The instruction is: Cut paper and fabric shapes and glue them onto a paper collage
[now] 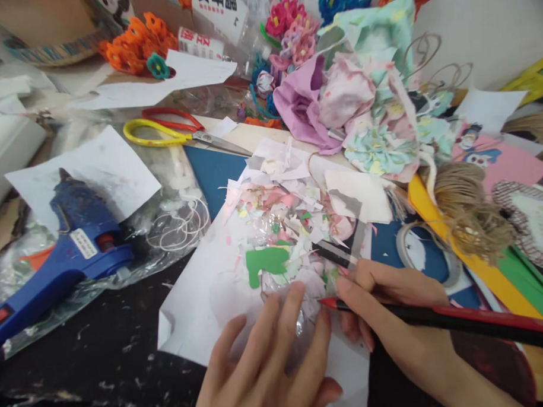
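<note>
My left hand [274,358] lies with fingers apart over the lower part of a white paper sheet [190,307]. Its fingertips touch or hover just above paper scraps and a shiny clear piece, partly hidden beneath them. A red-and-black pen [476,321] is gripped in my right hand [404,317], its red tip pointing left beside my left fingers. Just beyond my hands, a heap of cut scraps [298,196] in pink, white and green covers the sheet. One green scrap [267,264] stands out above my left fingertips.
At left, a blue glue gun [83,234] rests on plastic and white paper. Yellow-and-red-handled scissors [193,134] lie behind the sheet. Crumpled floral fabric [370,105] is piled at the back. A tape roll [427,254] and twine bundle [467,205] are at right.
</note>
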Motion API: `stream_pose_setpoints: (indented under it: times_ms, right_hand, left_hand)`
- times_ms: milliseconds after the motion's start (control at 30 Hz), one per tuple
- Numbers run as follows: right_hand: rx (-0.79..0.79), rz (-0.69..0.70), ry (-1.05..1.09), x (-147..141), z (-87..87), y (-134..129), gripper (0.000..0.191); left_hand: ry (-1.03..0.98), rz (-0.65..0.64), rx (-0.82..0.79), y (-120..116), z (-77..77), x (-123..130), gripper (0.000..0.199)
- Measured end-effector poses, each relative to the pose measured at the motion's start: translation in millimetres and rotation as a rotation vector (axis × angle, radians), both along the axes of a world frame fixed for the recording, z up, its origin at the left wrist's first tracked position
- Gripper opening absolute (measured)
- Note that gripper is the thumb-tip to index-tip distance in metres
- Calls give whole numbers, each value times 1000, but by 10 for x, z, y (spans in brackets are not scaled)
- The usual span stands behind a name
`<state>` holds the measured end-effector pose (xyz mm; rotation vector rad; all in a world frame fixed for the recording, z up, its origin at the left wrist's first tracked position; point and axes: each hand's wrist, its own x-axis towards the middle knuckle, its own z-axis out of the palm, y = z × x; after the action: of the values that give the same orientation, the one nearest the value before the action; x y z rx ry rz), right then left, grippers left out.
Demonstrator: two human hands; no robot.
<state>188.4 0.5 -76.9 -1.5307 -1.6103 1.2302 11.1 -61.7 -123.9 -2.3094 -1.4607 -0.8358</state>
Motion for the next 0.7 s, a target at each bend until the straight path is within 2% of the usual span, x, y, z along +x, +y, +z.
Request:
stream_pose_setpoints:
  times_ms: [100, 267, 700]
  right_hand:
    - [-24, -19, -3, -9, 8, 4, 44]
    - [-1, 18, -22, 12, -2, 8, 44]
    - [1, 4, -8, 2, -6, 12, 45]
  left_hand:
    - [36, -29, 15, 6, 0, -9, 46]
    - [-4, 1, 11, 4, 0, 8, 44]
    - [-35, 38, -8, -21, -20, 44, 44]
